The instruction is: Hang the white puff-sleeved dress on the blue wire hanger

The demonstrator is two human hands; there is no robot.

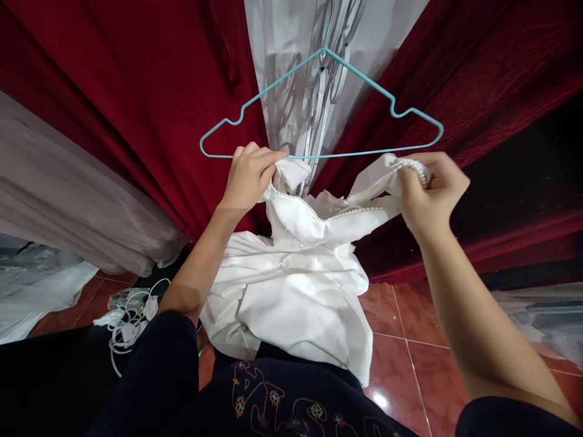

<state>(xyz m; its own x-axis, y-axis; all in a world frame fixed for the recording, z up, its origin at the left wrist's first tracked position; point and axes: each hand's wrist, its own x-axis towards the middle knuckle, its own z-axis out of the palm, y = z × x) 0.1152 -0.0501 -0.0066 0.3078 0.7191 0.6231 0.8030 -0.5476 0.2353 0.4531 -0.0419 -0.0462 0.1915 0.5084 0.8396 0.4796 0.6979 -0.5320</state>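
A white dress with a pearl-beaded neckline hangs spread between my two hands, its skirt bunched against my body. My left hand is closed on the dress's left shoulder edge, close to the bottom bar of a light-blue wire hanger. The dress's other beaded shoulder edge is pinched in my right hand, with the thumb on top and the fingers curled behind. Just above the dress the hanger hangs upright, and no fabric lies over its upper arms. The fingertips of my left hand are partly hidden by cloth.
Red curtains flank a decorated silver-and-white panel behind the hanger. At left are a sheer pale curtain and a tangle of white cables. Red tiles cover the floor. More pale fabric sits at the right edge.
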